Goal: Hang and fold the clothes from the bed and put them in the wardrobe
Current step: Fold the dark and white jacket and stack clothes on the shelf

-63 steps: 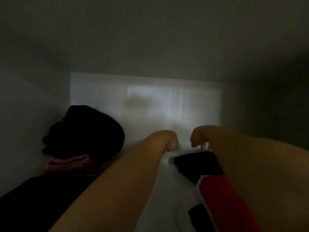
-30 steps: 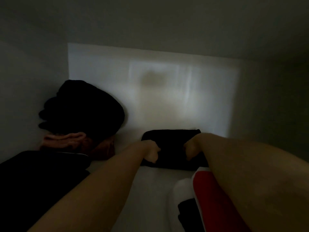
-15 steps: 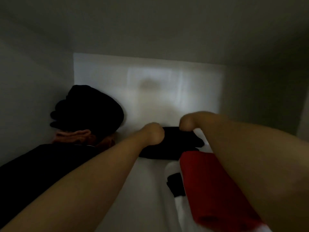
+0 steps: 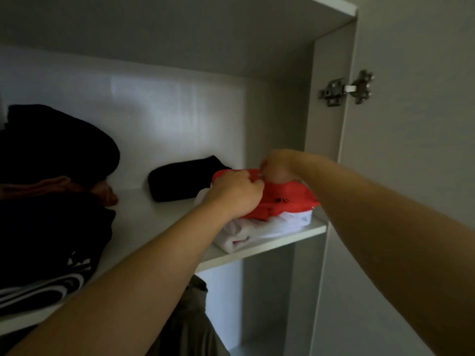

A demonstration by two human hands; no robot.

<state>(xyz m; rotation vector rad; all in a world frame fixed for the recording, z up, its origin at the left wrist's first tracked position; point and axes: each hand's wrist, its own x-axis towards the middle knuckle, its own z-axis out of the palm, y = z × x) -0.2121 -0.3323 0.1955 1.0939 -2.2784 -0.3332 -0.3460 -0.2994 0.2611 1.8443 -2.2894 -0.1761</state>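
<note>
A folded red garment (image 4: 285,199) lies on a folded white garment (image 4: 270,227) at the right end of the wardrobe shelf (image 4: 259,250). My left hand (image 4: 235,195) grips the red garment's left edge with curled fingers. My right hand (image 4: 276,167) pinches its far edge. A small folded black garment (image 4: 180,179) sits deeper on the shelf, just left of the red one, with neither hand on it.
A stack of dark clothes (image 4: 48,214) with a brown piece (image 4: 64,187) fills the shelf's left side. The open wardrobe door (image 4: 411,176) with its metal hinge (image 4: 345,89) stands at the right. An olive garment (image 4: 191,317) hangs below the shelf.
My head has drawn back out of the shelf. Both hands left the black garment at the back and came forward onto the red garment.
</note>
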